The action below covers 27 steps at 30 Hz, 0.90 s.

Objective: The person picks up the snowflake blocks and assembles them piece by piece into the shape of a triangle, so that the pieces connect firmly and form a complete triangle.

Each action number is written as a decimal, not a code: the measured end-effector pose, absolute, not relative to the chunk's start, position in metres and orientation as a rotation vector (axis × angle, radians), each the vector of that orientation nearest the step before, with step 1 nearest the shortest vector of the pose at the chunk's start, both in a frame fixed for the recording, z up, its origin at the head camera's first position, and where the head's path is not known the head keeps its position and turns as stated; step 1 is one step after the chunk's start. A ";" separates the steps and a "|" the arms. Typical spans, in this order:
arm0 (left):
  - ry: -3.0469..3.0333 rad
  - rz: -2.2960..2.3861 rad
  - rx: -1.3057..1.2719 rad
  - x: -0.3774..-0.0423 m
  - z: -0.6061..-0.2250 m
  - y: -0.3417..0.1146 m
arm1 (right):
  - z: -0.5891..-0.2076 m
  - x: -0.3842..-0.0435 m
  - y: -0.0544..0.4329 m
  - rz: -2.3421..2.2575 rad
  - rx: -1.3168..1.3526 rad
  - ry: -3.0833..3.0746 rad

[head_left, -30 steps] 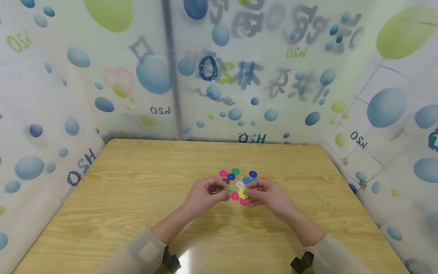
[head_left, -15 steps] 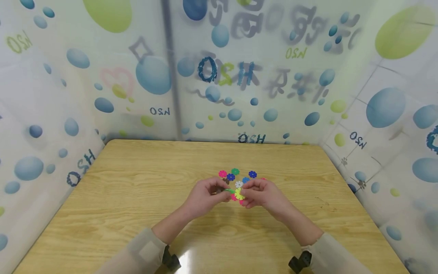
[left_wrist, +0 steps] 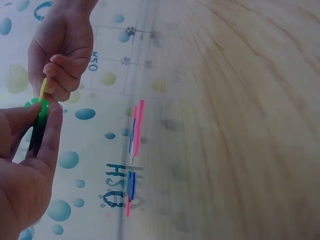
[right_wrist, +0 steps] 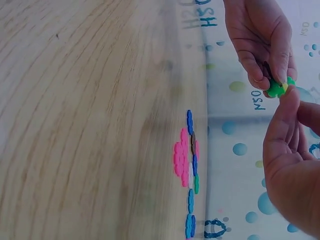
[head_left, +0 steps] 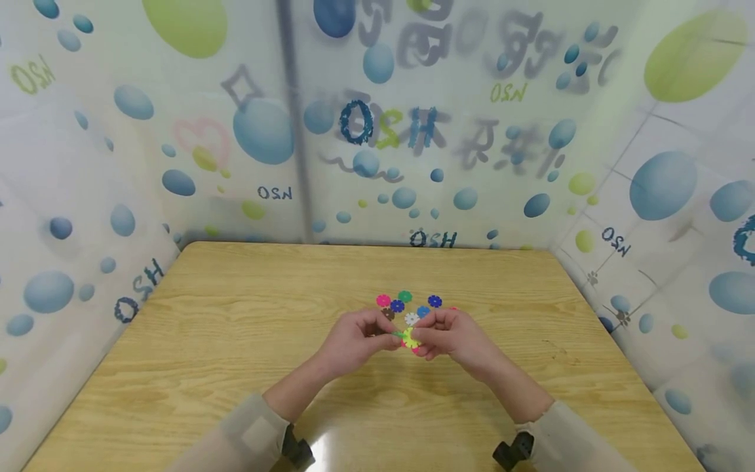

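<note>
My left hand (head_left: 356, 341) pinches a green notched flower-shaped disc (left_wrist: 42, 109) between thumb and fingers. A dark disc (left_wrist: 37, 134) sits with the green one, partly hidden by the fingers. My right hand (head_left: 466, 337) pinches a yellow notched flower disc (head_left: 411, 338) by its edge. In the left wrist view the yellow disc stands edge-on at the green disc's rim, the two overlapping at an angle. Both hands are close together above the table, fingertips almost meeting in the right wrist view.
Beyond the hands, several flower discs lie on the wooden table (head_left: 236, 314): pink (head_left: 383, 300), green (head_left: 405, 296), dark blue (head_left: 434, 301), brown (head_left: 387, 314), white (head_left: 411, 319) and lighter blue (head_left: 423, 311). More pink discs are partly hidden by my right hand. Printed curtains surround the table.
My right hand has moved slightly left, bringing the yellow disc up to the green one. The left hand has stayed nearly in place, still holding the green disc.
</note>
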<state>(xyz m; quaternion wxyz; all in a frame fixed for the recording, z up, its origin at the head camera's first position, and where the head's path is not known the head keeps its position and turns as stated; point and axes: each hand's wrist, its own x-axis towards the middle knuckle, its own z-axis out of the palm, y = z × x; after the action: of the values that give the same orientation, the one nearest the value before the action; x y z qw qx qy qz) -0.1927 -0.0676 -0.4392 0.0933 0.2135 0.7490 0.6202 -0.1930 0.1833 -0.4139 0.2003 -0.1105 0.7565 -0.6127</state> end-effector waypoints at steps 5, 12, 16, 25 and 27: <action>2.195 1.846 0.633 -0.191 -0.444 -0.068 | -0.419 -0.192 0.181 -1.736 -0.294 2.090; 2.218 1.797 0.648 -0.191 -0.445 -0.070 | -0.421 -0.189 0.177 -1.777 -0.278 2.070; 2.264 1.782 0.627 -0.192 -0.445 -0.074 | -0.422 -0.188 0.178 -1.770 -0.263 2.081; 2.256 1.782 0.659 -0.195 -0.447 -0.076 | -0.426 -0.190 0.183 -1.772 -0.214 2.055; 2.245 1.784 0.666 -0.196 -0.447 -0.075 | -0.427 -0.191 0.183 -1.782 -0.218 2.049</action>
<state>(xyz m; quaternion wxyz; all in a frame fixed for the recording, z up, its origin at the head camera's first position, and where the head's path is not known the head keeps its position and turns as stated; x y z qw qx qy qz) -0.1956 -0.0745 -0.4469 0.0988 0.2251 0.7590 0.6029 -0.1907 0.1830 -0.4265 0.2074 -0.0782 0.7358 -0.6399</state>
